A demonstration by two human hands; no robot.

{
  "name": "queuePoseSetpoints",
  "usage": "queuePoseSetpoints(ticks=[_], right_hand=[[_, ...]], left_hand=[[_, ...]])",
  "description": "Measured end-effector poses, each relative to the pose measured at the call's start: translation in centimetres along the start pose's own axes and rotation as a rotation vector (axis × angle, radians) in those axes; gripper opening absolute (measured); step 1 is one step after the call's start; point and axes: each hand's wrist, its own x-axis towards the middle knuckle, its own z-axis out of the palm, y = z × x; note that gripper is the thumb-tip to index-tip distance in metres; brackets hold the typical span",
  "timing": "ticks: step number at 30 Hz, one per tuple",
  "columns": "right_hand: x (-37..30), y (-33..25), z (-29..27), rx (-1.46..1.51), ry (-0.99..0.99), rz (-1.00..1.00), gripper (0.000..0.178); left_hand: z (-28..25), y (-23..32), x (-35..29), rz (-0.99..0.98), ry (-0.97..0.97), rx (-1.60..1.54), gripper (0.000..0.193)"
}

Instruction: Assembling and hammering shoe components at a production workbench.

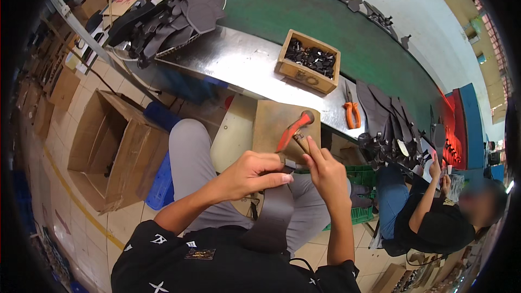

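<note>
Head view looks down over my lap, where both my hands meet just in front of a small wooden board (271, 122) that leans against the steel bench (244, 65). My left hand (252, 171) is clenched around the top of a dark grey strip of material (274, 214), thumb and fingers pinching its upper edge; the strip hangs down from there across my grey trousers. My right hand (325, 173) is closed too, gripping the wooden handle of a hammer with a red-orange head (296, 127), which tilts up to the right over the board. The 2 hands sit just beside each other, almost touching at the fingertips, and I think a small piece is caught between them, though it is too small to make out.

On the bench behind the board stands a wooden box (309, 62) filled with small black parts. To its right lie orange-handled pliers (351, 111), and beyond those a fan of dark cut pieces (388, 114). A wire basket of similar dark pieces (168, 21) sits at the bench's left end. An open cardboard carton (116, 149) stands on the tiled floor to my left, with a blue crate (161, 182) beside it. At my right another person in a black shirt (434, 222) sits working.
</note>
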Motion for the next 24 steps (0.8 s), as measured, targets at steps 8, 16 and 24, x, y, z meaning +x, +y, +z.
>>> queuePoseSetpoints(ticks=[8, 16, 24], right_hand=[[0.0, -1.3, -2.1, 0.012, -0.009, -0.117, 0.032], [-2.8, -4.1, -7.0, 1.089, -0.206, -0.401, 0.039], [-0.3, -5.5, -7.6, 1.092, -0.273, -0.689, 0.047]], left_hand=[[1.6, 3.4, -2.6, -0.005, -0.141, -0.201, 0.022], [2.3, 4.7, -2.5, -0.017, -0.457, -0.329, 0.025], [2.4, 4.5, -1.9, -0.016, -0.651, -0.409, 0.027]])
